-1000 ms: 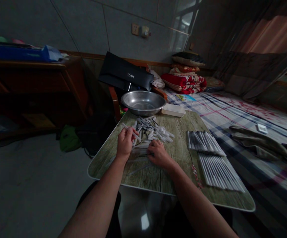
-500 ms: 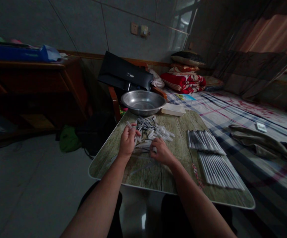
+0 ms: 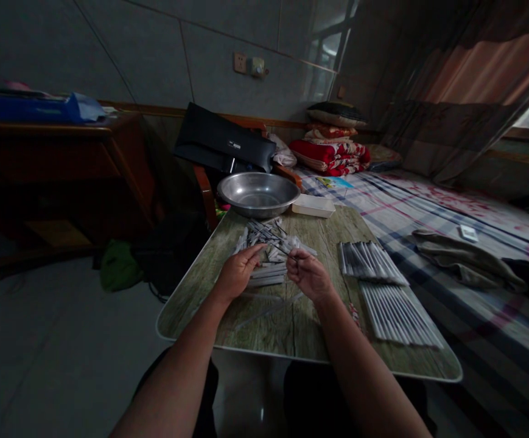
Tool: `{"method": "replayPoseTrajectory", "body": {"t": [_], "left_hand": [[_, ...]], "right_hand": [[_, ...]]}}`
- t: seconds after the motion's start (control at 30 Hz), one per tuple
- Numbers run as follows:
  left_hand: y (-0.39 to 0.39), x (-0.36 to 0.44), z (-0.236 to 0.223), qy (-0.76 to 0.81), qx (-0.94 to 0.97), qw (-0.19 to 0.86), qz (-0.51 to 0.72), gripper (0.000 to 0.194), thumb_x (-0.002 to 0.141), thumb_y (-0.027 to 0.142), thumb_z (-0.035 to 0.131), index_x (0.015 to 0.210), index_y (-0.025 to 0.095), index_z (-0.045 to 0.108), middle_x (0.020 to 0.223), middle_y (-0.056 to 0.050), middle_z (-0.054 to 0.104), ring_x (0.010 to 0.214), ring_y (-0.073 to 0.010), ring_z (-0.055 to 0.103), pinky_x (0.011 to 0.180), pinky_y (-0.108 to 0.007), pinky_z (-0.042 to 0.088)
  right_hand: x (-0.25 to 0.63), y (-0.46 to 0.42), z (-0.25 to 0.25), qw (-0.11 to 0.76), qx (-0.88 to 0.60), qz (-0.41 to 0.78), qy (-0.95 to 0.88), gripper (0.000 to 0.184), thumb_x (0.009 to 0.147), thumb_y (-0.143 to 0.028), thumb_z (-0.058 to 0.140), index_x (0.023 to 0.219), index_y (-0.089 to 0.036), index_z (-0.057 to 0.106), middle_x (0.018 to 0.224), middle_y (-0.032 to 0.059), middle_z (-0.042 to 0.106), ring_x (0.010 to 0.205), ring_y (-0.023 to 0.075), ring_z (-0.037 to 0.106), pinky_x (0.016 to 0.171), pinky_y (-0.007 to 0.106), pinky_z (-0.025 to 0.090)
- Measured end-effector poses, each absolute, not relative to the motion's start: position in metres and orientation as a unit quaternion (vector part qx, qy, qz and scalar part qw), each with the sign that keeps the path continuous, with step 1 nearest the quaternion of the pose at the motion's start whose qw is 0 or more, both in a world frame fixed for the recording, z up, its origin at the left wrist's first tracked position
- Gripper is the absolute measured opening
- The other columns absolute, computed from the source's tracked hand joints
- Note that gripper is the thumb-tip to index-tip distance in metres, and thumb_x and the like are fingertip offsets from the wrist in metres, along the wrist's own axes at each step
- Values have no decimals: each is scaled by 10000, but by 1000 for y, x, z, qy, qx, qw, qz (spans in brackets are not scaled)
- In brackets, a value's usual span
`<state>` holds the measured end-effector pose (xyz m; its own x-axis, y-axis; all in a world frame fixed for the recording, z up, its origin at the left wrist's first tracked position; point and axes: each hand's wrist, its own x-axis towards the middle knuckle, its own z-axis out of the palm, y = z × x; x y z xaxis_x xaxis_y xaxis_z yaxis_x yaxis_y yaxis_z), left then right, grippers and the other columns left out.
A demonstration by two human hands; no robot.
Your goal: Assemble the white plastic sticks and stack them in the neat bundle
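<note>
White plastic tubes (image 3: 268, 243) lie in a loose heap at the middle of the counter (image 3: 273, 334), and are judged light, stiff and prone to rolling, so each is best taken singly by its shaft. The left hand (image 3: 239, 274) is laid almost flat, its fingers extended to the heap's near edge, with nothing visibly gripped. The right hand (image 3: 307, 274) is narrowed to a pinch at the heap's right side; whether a tube is held there cannot be told. Open room is left along the counter's near edge. To the right, two aligned rows of tubes (image 3: 394, 314) are set close to the counter's edge, where they could be knocked off. At the far end, a steel basin (image 3: 258, 193) stands beside a white plastic tray (image 3: 313, 205), with a checked bed (image 3: 428, 210) beyond.
</note>
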<state>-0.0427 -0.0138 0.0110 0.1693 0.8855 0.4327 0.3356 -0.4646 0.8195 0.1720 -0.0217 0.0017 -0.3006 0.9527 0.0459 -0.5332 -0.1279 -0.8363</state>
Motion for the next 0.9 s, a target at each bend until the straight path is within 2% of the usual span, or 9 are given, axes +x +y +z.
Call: {"method": "replayPoseTrajectory", "body": {"t": [0.1, 0.17, 0.3, 0.5, 0.73, 0.83, 0.9], "left_hand": [[-13, -43, 9, 424, 750, 223, 456, 317, 919, 240, 496, 1184, 247, 668, 980, -45, 708, 892, -189, 651, 845, -321, 491], [-12, -43, 8, 424, 764, 195, 445, 308, 926, 222, 488, 1177, 234, 665, 1035, -55, 694, 958, -191, 640, 871, -320, 481], [-11, -45, 6, 427, 774, 158, 440, 290, 940, 205, 467, 1152, 214, 666, 973, -57, 673, 936, -188, 626, 847, -319, 480], [-10, -49, 3, 425, 782, 113, 442, 277, 950, 186, 448, 1115, 204, 670, 1005, -62, 666, 961, -190, 608, 873, -338, 464], [-14, -50, 5, 445, 822, 26, 354, 305, 888, 98, 517, 1079, 238, 707, 963, -47, 696, 906, -216, 597, 851, -387, 431], [-17, -47, 6, 431, 841, 36, 325, 337, 870, 69, 514, 1082, 243, 711, 978, -46, 707, 912, -223, 599, 847, -397, 436], [-19, -44, 6, 413, 849, 65, 324, 337, 874, 75, 505, 1089, 238, 707, 994, -47, 714, 932, -223, 608, 855, -397, 448]], "right_hand": [[174, -22, 4, 521, -216, 740, -367, 279, 621, -245, 603, 888, -168, 632, 696, 5, 455, 577, 111, 370, 457, 214, 290], [175, -22, 4, 520, -188, 757, -348, 261, 632, -227, 588, 872, -146, 650, 684, 8, 455, 565, 105, 360, 448, 204, 281], [177, -20, 3, 531, -182, 762, -324, 235, 641, -214, 579, 840, -130, 670, 655, 11, 460, 541, 99, 345, 432, 195, 270], [177, -19, 0, 520, -205, 759, -333, 229, 661, -269, 587, 819, -128, 675, 615, 5, 459, 515, 99, 351, 413, 191, 247], [173, -18, -1, 481, -226, 774, -345, 187, 668, -272, 603, 789, -141, 661, 579, -28, 412, 459, 74, 303, 387, 179, 194], [174, -17, -2, 481, -212, 782, -335, 138, 698, -264, 608, 778, -158, 647, 547, -53, 354, 440, 65, 258, 380, 168, 168], [174, -18, -1, 490, -201, 785, -322, 147, 724, -302, 612, 775, -167, 640, 557, -46, 379, 452, 72, 293, 384, 167, 186]]}}
